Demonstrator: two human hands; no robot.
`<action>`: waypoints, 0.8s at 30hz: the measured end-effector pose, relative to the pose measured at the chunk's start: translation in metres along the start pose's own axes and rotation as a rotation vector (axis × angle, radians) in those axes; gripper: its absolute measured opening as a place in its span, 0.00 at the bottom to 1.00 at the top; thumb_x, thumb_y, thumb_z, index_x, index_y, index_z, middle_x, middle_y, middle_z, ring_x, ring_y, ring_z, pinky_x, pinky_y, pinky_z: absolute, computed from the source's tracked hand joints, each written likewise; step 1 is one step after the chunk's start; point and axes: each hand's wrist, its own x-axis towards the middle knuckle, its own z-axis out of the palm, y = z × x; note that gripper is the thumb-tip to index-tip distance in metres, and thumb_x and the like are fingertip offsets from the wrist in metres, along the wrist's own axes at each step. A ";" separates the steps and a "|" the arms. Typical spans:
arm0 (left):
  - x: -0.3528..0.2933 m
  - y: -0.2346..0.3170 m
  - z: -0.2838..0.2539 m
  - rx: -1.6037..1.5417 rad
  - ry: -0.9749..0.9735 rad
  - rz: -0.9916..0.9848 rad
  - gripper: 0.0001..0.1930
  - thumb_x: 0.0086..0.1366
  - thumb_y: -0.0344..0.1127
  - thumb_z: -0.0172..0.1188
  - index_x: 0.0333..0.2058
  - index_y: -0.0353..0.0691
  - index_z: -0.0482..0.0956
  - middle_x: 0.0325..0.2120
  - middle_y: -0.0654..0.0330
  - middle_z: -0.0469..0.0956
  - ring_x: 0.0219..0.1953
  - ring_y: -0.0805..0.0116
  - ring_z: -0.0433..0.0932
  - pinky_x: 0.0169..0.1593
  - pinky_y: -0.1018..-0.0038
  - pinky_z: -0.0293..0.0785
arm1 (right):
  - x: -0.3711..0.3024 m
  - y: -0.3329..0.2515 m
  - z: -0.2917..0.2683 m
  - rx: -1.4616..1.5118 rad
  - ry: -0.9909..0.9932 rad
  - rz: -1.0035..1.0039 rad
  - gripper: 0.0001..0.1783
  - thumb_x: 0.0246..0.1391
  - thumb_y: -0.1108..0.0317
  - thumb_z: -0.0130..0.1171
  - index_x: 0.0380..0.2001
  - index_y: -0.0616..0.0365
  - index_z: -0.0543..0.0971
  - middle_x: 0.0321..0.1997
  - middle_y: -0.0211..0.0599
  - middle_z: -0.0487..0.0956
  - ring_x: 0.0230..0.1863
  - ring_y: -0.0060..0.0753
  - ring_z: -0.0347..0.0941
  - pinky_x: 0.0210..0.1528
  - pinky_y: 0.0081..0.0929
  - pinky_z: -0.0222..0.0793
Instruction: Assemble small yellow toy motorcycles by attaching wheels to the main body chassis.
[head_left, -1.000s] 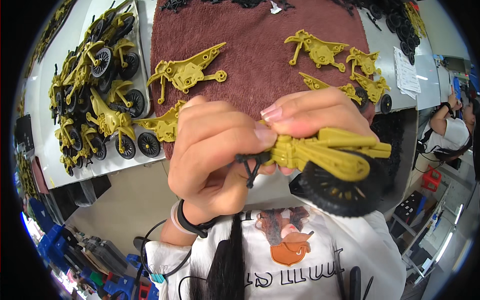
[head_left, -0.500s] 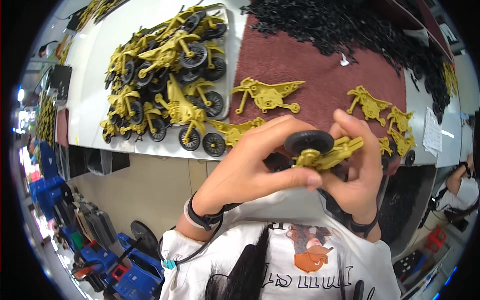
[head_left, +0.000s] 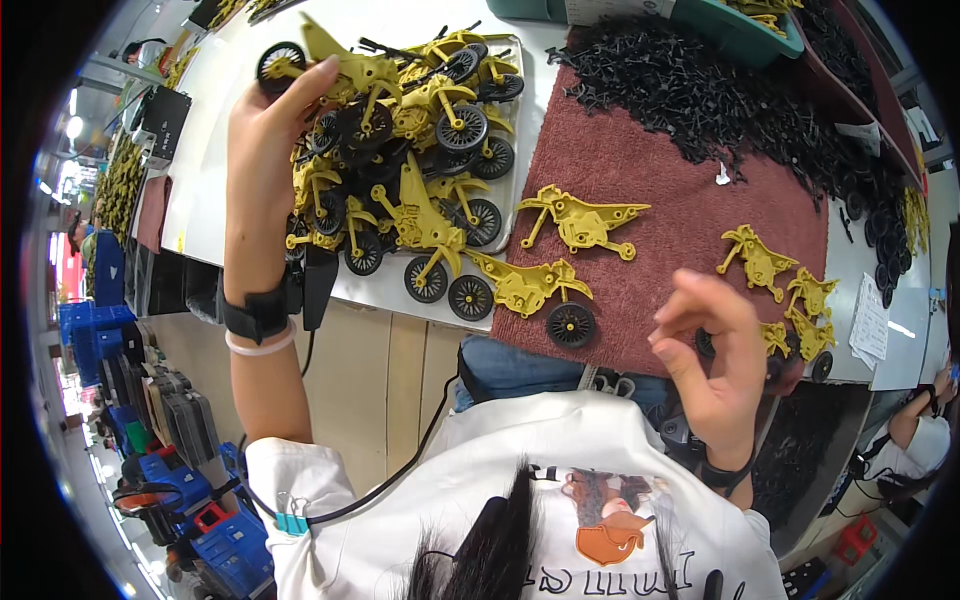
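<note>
My left hand [head_left: 262, 150] grips a yellow toy motorcycle [head_left: 355, 75] with black spoked wheels, holding it over the far left of a heap of similar toy motorcycles [head_left: 425, 215]. The thumb presses on its yellow body. Above the near right part of the brown-red cloth [head_left: 640, 260], my right hand [head_left: 715, 360] is empty, its fingers curved and apart from the thumb. Between the hands, a yellow half body [head_left: 525, 285] lies on the cloth beside a loose black wheel [head_left: 571, 325]. Another yellow half body [head_left: 582, 222] lies farther back.
Several yellow half bodies [head_left: 757, 262] lie at the cloth's right side. Small black parts [head_left: 680, 100] are piled at the back, with black wheels [head_left: 882, 235] along the right. A teal bin [head_left: 700, 25] stands at the far edge. Paper sheets [head_left: 868, 315] lie at right.
The hands have parted. My left hand has carried the toy motorcycle left and away from me to the heap; my right hand has let go and stayed near the cloth's front.
</note>
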 end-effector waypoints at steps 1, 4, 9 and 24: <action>0.003 0.000 0.003 0.000 -0.001 -0.001 0.27 0.58 0.37 0.68 0.51 0.28 0.68 0.39 0.52 0.79 0.39 0.65 0.81 0.47 0.73 0.76 | 0.002 -0.004 0.004 -0.030 -0.003 0.013 0.27 0.45 0.84 0.62 0.52 0.61 0.74 0.36 0.40 0.76 0.34 0.29 0.75 0.37 0.22 0.71; 0.012 -0.003 0.008 0.276 0.014 -0.022 0.35 0.56 0.46 0.69 0.54 0.27 0.66 0.42 0.47 0.77 0.42 0.62 0.79 0.49 0.71 0.73 | 0.003 -0.004 0.005 -0.096 -0.081 -0.036 0.28 0.43 0.83 0.64 0.52 0.60 0.74 0.34 0.40 0.77 0.33 0.31 0.75 0.36 0.24 0.71; 0.031 -0.021 -0.004 1.062 -0.033 0.472 0.32 0.65 0.56 0.56 0.60 0.38 0.67 0.58 0.45 0.67 0.60 0.54 0.67 0.63 0.65 0.60 | 0.002 -0.004 0.005 -0.171 -0.105 -0.018 0.25 0.41 0.80 0.65 0.47 0.59 0.77 0.33 0.40 0.78 0.32 0.37 0.75 0.36 0.30 0.69; 0.021 -0.016 0.034 0.839 -0.383 0.337 0.28 0.73 0.55 0.35 0.57 0.41 0.71 0.55 0.51 0.72 0.60 0.56 0.69 0.62 0.69 0.60 | 0.023 0.012 0.056 -0.550 -0.220 -0.214 0.27 0.44 0.66 0.66 0.50 0.54 0.73 0.52 0.48 0.69 0.52 0.50 0.67 0.53 0.44 0.64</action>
